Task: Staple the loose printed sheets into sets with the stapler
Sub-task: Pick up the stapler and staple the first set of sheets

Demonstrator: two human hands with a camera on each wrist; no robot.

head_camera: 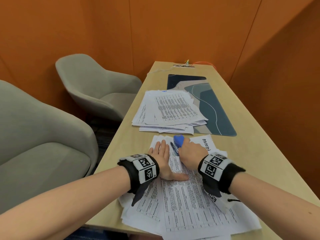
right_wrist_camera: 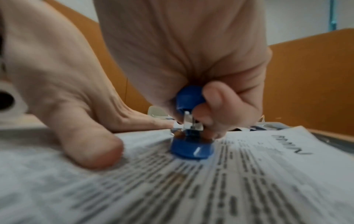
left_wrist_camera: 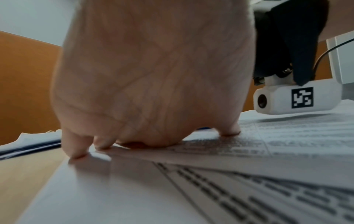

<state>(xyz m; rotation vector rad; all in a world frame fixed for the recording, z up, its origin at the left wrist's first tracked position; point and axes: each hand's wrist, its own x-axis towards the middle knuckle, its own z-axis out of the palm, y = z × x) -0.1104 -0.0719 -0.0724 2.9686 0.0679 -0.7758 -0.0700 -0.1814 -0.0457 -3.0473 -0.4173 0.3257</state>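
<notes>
Printed sheets [head_camera: 183,201] under left hand [head_camera: 162,158], stapler [head_camera: 178,142] in right hand [head_camera: 191,154]

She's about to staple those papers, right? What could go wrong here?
The left hand lies flat on the printed sheets right beside the blue stapler that the right hand grips, so its thumb might get nipped. The sheets look fanned and uneven, so the staple may miss some.

Left hand [head_camera: 161,159] flat, right hand [head_camera: 191,153] curled
</notes>
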